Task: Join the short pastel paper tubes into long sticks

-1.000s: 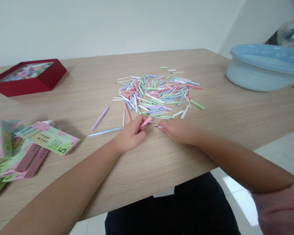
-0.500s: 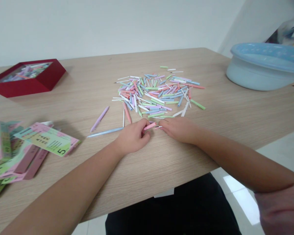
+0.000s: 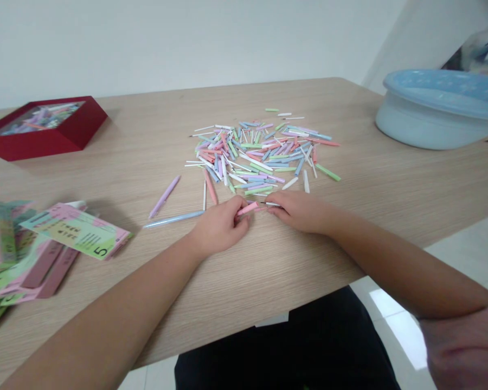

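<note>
My left hand [image 3: 222,225] is closed around a pink pen barrel [image 3: 250,207], whose end sticks out to the right. Just across from it, my right hand [image 3: 303,212] pinches a thin white pen refill [image 3: 273,204] with a dark tip toward the left. A small gap separates the refill from the barrel. Behind both hands spreads a pile of pastel pen parts [image 3: 256,157]: barrels, caps and refills. Left of my left hand lie a light blue pen [image 3: 174,219], a purple pen [image 3: 165,196], a white refill [image 3: 204,195] and a coral barrel [image 3: 211,187].
A red box [image 3: 44,146] filled with pen parts stands at the back left. Several pink and green printed cartons [image 3: 81,230] are heaped at the left edge. At the right is a light blue basin [image 3: 423,127]. The table's front edge runs below my forearms.
My right hand has shifted slightly right, and the refill in its fingers now shows more clearly. A white piece near that hand lies at a different angle. My left hand keeps the pink barrel.
</note>
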Motion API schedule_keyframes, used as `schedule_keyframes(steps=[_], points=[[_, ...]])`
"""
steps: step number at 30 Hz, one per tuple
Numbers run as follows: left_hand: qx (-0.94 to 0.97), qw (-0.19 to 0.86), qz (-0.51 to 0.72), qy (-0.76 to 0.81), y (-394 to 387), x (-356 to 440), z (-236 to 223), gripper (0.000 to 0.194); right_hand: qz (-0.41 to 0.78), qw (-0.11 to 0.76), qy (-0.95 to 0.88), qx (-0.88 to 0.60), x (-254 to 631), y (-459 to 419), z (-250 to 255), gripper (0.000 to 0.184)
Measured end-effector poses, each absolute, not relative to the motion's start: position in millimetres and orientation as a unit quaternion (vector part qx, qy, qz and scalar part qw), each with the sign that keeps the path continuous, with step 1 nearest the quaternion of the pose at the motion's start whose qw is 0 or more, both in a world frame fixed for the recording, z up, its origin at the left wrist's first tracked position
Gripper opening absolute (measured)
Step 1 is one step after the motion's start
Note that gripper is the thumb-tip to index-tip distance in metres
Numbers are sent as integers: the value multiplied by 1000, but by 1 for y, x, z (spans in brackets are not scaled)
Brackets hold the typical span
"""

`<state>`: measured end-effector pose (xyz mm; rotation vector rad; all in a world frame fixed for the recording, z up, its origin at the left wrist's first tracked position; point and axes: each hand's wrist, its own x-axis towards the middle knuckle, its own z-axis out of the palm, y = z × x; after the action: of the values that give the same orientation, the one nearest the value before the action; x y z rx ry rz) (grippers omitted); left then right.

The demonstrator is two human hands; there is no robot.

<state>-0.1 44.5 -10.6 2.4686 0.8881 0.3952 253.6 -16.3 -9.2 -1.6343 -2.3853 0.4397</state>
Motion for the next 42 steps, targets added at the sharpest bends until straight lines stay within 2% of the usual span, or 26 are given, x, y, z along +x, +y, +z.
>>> schedule_keyframes(steps=[4, 7, 9, 12, 16, 19, 23, 38, 42], points=[[892, 250, 180, 332, 46, -1, -13, 15, 177, 160, -775, -585, 258, -13, -7, 21], [868, 285, 231, 335, 43, 0, -14, 21, 288, 251, -702, -601, 254, -13, -5, 19], [850, 319, 259, 331, 37, 3, -14, 25, 407, 313, -637, -576, 247, -16, -5, 31], [843, 361, 265, 299, 25, 6, -11, 23, 530, 349, -581, -510, 234, -21, -9, 55], [835, 429, 243, 245, 18, 9, -5, 22, 554, 367, -592, -456, 224, -25, -17, 79], [826, 480, 224, 193, 18, 10, 1, 26, 566, 363, -615, -412, 223, -25, -21, 88], [830, 497, 200, 157, 20, 12, 6, 27, 591, 343, -628, -373, 223, -25, -21, 80], [804, 526, 186, 206, 24, 13, -6, 24, 557, 331, -665, -372, 218, -23, -14, 37], [807, 518, 194, 206, 23, 14, -4, 23, 549, 326, -671, -378, 218, -24, -14, 36]])
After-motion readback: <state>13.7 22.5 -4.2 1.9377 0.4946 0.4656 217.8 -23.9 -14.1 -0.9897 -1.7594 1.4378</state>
